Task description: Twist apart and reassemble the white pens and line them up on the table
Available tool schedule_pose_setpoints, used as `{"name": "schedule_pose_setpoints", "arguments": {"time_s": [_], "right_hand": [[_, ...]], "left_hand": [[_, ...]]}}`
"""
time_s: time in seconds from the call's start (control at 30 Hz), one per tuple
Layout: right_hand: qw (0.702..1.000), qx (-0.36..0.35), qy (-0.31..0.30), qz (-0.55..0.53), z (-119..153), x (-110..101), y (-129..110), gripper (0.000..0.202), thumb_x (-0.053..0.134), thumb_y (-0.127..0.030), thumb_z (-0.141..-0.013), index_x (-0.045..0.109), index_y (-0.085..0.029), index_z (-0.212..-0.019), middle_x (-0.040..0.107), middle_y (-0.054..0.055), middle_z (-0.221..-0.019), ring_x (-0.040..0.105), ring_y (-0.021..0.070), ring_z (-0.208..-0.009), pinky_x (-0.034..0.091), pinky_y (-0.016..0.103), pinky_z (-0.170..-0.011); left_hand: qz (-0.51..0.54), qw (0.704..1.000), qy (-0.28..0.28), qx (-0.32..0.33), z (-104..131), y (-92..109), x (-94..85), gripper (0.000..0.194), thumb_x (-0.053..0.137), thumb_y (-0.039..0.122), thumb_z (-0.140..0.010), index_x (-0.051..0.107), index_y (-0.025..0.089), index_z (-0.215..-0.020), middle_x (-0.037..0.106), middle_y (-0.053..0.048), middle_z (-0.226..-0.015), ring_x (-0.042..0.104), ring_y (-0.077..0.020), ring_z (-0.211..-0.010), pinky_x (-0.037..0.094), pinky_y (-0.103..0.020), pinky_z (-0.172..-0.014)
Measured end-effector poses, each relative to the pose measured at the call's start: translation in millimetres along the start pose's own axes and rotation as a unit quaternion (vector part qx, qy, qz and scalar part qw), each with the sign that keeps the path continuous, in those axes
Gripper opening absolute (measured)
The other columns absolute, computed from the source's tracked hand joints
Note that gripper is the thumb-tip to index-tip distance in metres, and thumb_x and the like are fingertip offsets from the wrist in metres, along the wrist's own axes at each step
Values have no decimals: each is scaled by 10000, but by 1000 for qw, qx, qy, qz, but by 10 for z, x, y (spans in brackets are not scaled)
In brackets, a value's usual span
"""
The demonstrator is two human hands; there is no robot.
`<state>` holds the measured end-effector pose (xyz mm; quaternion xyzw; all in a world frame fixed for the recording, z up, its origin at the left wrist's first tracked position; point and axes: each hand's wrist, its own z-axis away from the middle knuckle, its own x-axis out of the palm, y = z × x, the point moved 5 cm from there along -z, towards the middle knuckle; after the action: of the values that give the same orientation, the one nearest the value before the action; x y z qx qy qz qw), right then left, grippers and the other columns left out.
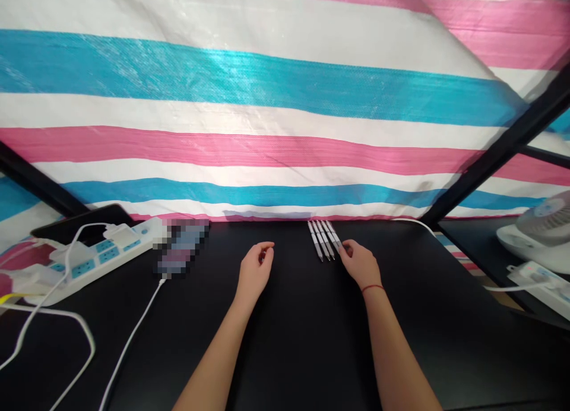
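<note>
Several white pens point(321, 239) lie side by side at the back of the black table point(303, 316), tips toward me. My right hand point(360, 262), with a red string on the wrist, is at the right end of the row. Its thumb and fingers are closed on the lower part of the rightmost pen. To the left of the pens, my left hand point(257, 267) rests over the table, fingers curled and thumb close to the index finger. A gap shows between them, and nothing is visible in that hand.
At the left are a white power strip point(102, 256) with plugs, a dark device point(80, 224) behind it and a pixelated phone point(182, 247) on a white cable point(133, 334). A white fan point(543, 227) and another power strip point(543, 286) stand right. Striped sheeting point(267, 84) hangs behind.
</note>
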<state>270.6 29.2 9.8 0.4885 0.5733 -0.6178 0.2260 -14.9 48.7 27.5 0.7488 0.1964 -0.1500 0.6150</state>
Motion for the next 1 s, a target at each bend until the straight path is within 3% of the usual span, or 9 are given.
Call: {"name": "schedule_pose_setpoints", "arguments": {"time_s": [0.1,0.2,0.33,0.47,0.63,0.77,0.9,1.0], "right_hand": [[1000,-22,9,-1,-7,8,-19,187,493,-297,-805,643,-226,-891,595,23,-724,559,161,-644,322,238,-535],[999,-33,9,-7,-6,23,-39,171,490,-260,-797,646,-226,-860,579,26,-751,550,157,-666,323,235,-543],[999,-40,6,-26,9,43,-77,153,489,-230,-788,637,-225,-823,567,21,-758,538,149,-664,325,232,-550],[998,-43,16,-42,12,72,-87,158,482,-227,-783,632,-219,-833,562,17,-757,536,149,-665,340,234,-567],[992,-40,95,-68,13,60,-128,203,452,-257,-796,631,-191,-865,563,31,-731,553,177,-687,391,267,-631],[973,-101,160,-129,154,7,-400,237,422,-254,-825,630,-162,-891,607,70,-793,572,193,-743,423,294,-731],[954,-193,107,-201,378,101,-789,259,431,-293,-859,606,-182,-1014,636,57,-833,578,173,-712,443,282,-716],[938,-247,47,-239,486,240,-972,267,459,-306,-856,600,-185,-1047,640,44,-799,570,158,-647,453,274,-666]], "left_hand": [[-52,998,7,30,-11,-8,1,250,448,306,-842,621,187,-976,647,-52,-944,603,-177,-822,461,-306,-782],[-167,984,15,52,3,-7,15,239,440,269,-842,622,189,-975,632,-67,-966,580,-203,-865,439,-337,-804],[-321,947,4,21,38,-42,34,321,449,370,-842,590,199,-1074,593,-101,-1048,546,-268,-939,421,-375,-756],[-380,924,-30,13,39,-74,39,413,459,398,-841,527,166,-1176,581,-121,-1058,542,-263,-954,411,-346,-743],[-371,926,-51,50,15,-79,20,321,391,333,-890,604,184,-1077,601,-105,-980,577,-232,-870,416,-313,-718],[-310,944,-56,98,42,-4,57,344,340,335,-913,611,196,-1073,613,-94,-979,599,-212,-854,424,-292,-739],[-242,955,-110,129,119,116,183,375,276,379,-929,550,277,-1164,654,-48,-964,625,-189,-823,429,-260,-705],[-243,941,-179,153,209,190,318,381,262,434,-923,544,299,-1142,678,-30,-861,637,-205,-743,422,-269,-630]]}}
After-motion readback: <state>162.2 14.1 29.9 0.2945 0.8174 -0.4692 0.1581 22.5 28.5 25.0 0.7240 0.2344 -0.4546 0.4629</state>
